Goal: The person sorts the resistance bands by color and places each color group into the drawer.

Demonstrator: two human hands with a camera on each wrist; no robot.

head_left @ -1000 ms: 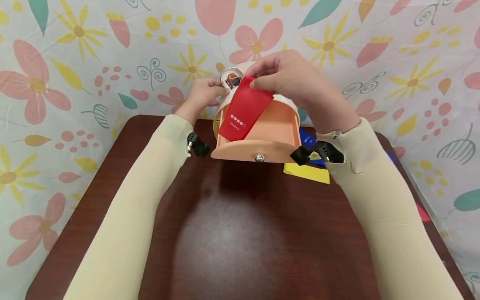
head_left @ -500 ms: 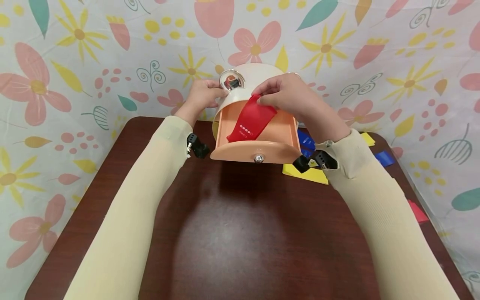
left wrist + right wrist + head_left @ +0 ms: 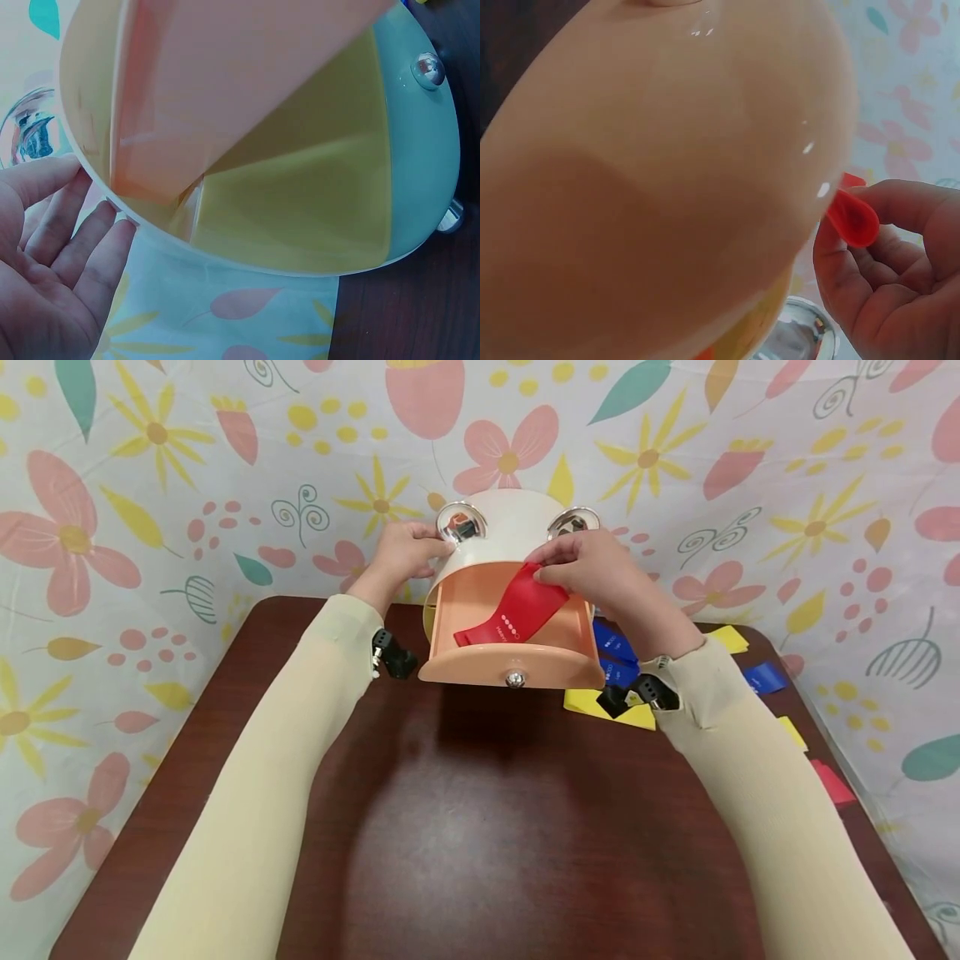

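A round cream storage box (image 3: 504, 531) stands at the table's far edge with its peach drawer (image 3: 510, 662) pulled out toward me. My right hand (image 3: 581, 572) pinches the upper end of a red resistance band (image 3: 513, 612), which slopes down into the drawer; the pinched red fold (image 3: 851, 217) shows in the right wrist view beside the drawer's peach side (image 3: 660, 180). My left hand (image 3: 405, 550) rests against the box's left side with straight fingers (image 3: 56, 247) touching its rim (image 3: 150, 229).
Blue bands (image 3: 617, 652) and yellow bands (image 3: 611, 708) lie on the dark wooden table (image 3: 465, 827) right of the drawer; more bands (image 3: 765, 677) lie farther right. A floral cloth (image 3: 150, 485) hangs behind. Two shiny knobs (image 3: 461, 522) sit on the box.
My right hand has come down and back with the red band, laying its lower end into the open drawer. The left hand has stayed at the box's side.
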